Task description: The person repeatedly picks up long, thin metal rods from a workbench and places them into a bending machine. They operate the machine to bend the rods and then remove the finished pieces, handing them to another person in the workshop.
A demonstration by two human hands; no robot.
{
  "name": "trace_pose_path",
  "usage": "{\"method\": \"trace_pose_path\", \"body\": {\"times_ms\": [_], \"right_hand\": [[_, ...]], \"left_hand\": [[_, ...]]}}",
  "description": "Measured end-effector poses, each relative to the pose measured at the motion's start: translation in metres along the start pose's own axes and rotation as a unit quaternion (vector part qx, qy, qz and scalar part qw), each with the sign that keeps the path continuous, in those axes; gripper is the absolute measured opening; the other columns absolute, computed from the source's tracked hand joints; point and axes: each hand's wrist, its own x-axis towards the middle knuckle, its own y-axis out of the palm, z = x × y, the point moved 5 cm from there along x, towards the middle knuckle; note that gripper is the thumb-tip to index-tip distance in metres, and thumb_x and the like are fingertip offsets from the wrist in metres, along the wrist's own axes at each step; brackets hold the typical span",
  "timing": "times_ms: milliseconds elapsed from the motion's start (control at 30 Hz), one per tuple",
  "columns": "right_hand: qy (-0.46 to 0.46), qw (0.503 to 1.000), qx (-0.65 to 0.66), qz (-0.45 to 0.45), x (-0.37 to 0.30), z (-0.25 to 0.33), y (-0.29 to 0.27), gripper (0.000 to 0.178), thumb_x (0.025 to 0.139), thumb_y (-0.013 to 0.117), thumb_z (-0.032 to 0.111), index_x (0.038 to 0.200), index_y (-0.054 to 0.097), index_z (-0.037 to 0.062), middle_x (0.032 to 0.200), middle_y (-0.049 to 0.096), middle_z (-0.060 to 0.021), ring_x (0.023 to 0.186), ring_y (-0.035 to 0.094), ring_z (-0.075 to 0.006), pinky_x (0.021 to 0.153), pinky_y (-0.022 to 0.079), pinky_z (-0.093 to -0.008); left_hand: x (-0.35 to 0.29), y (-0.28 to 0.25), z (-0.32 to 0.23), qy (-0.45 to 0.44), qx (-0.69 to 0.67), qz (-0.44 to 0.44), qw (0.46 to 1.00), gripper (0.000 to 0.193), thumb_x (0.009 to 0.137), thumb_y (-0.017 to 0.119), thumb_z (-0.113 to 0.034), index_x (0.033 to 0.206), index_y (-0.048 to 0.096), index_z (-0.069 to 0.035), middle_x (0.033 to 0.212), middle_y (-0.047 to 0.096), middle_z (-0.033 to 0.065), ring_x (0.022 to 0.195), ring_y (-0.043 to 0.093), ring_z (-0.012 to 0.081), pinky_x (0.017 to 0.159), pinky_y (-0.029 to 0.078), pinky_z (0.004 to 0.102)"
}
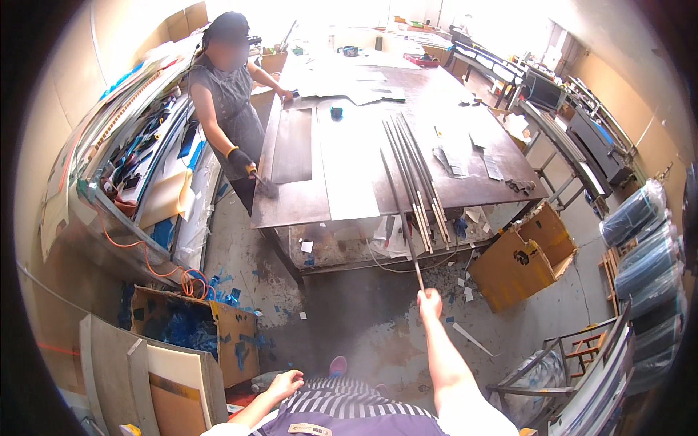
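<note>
My right hand (429, 304) reaches forward, its fingers wrapped round the near end of a long thin rod (407, 236). The rod is dark along its far part, which reaches up beside a bundle of similar dark rods (409, 145). That bundle lies on the large work table (305, 207), its pale near ends jutting past the front edge. My left hand (286, 382) hangs low in front of my striped apron, fingers loosely bent and apart, with nothing visible in it.
A co-worker (231, 102) stands at the table's left side, a gloved hand on a brush-like tool (267, 187) beside a dark panel (294, 145). Cardboard boxes (502, 272) sit on the floor. Crowded sheet racks (138, 189) line the left; wrapped rolls (640, 240) stand right.
</note>
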Motion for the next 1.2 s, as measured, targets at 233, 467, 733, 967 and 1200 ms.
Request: {"method": "trace_pose_path", "body": {"times_ms": [233,467,733,967,1200], "right_hand": [[-0.339,0.939,-0.064,0.004,0.008,0.111,0.044,0.047,0.075,0.065,0.008,0.119,0.054,-0.004,0.116,0.059,-0.0215,0.109,0.057,-0.036,0.097,0.045,-0.0404],[-0.212,0.891,-0.206,0.345,-0.109,-0.08,0.017,0.038,0.076,0.065,0.022,0.11,0.059,0.0054,0.1,0.066,-0.0171,0.097,0.063,-0.0345,0.086,0.05,-0.0429],[0.104,0.807,-0.35,0.464,-0.228,-0.265,-0.123,0.034,0.077,0.064,0.025,0.108,0.07,0.0126,0.112,0.067,-0.014,0.109,0.062,-0.0299,0.094,0.049,-0.0394],[0.163,0.851,-0.323,0.38,-0.233,-0.278,-0.176,0.028,0.075,0.065,0.018,0.101,0.073,0.0126,0.097,0.072,-0.0119,0.093,0.07,-0.0241,0.086,0.053,-0.0356],[0.124,0.91,-0.194,0.346,-0.215,-0.206,-0.175,0.029,0.079,0.063,0.015,0.105,0.069,0.0021,0.092,0.072,-0.0131,0.084,0.069,-0.0211,0.078,0.053,-0.033]], "left_hand": [[0.02,-0.017,-0.014,0.02,-0.019,-0.045,0.999,0.037,0.086,0.066,-0.021,0.117,0.061,-0.002,0.108,0.069,0.0145,0.103,0.066,0.0246,0.09,0.051,0.0345],[0.041,0.007,0.002,-0.011,0.026,-0.026,0.999,0.038,0.085,0.066,-0.022,0.118,0.062,-0.004,0.11,0.068,0.0146,0.104,0.065,0.0251,0.092,0.05,0.0351],[0.044,0.065,0.054,-0.083,0.117,0.013,0.99,0.038,0.082,0.067,-0.027,0.115,0.066,-0.008,0.112,0.067,0.0143,0.108,0.063,0.0282,0.095,0.048,0.0377],[0.038,0.076,0.051,-0.063,0.162,-0.011,0.985,0.037,0.081,0.068,-0.028,0.112,0.067,-0.008,0.111,0.068,0.015,0.109,0.063,0.0292,0.095,0.049,0.0387],[0.021,0.089,0.008,-0.047,0.124,-0.037,0.99,0.038,0.082,0.066,-0.025,0.115,0.065,-0.006,0.112,0.068,0.0145,0.108,0.063,0.0285,0.095,0.049,0.0387]]}}
